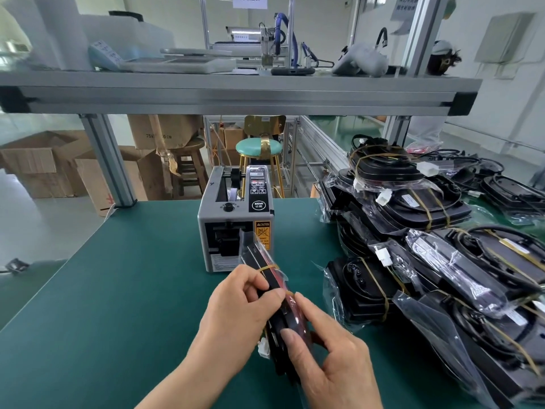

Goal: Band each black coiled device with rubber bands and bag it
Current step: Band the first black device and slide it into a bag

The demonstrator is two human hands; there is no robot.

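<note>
I hold one black coiled device (pixel 272 278) edge-up over the green mat, inside a clear plastic bag (pixel 250 240) whose open end sticks up past it. Two yellow rubber bands (pixel 267 267) cross the device. My left hand (pixel 236 314) grips its left side, thumb and fingers curled round it. From the right, my right hand (pixel 327 358) holds the near end, with thumb and forefinger pinching it. A white connector (pixel 263 348) pokes out below my left hand.
A grey tape dispenser (pixel 233 222) stands right behind the device. A big pile of banded, bagged black devices (pixel 427 261) fills the mat's right side. Green mat (pixel 132 290) lies open to the left. An aluminium shelf (pixel 236 93) runs overhead; stools and cardboard boxes stand beyond the bench.
</note>
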